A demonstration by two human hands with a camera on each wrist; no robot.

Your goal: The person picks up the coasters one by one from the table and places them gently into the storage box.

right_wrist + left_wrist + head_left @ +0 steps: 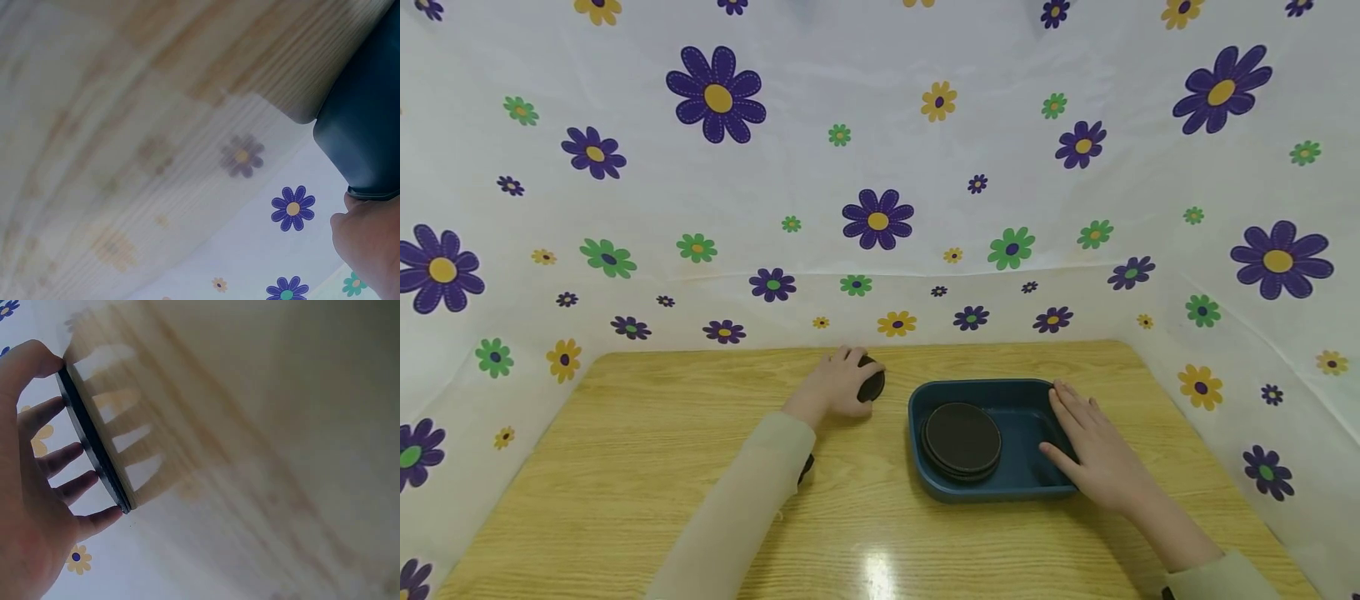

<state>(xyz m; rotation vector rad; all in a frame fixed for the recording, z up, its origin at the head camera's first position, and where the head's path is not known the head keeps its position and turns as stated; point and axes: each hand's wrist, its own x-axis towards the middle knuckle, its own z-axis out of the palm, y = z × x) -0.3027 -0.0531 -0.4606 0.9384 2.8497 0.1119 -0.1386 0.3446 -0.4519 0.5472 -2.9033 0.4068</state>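
Around the rim of a thin round black coaster (872, 385), my left hand (844, 385) has its thumb and fingertips, near the back edge of the table. The left wrist view shows this coaster (94, 437) edge-on, close to the wood or touching it; I cannot tell which. A dark blue rectangular tub (992, 493) stands to the right. Inside it, at the left end, lies a stack of round black coasters (962, 437). My right hand (1093, 450) rests on the tub's right rim, fingers extended and thumb reaching over the inside.
The wooden table (647, 467) carries all of this. White cloth (820, 175) printed with flowers rises behind the table and along both sides. A small dark thing (806, 468) shows beside the left sleeve, mostly hidden by it.
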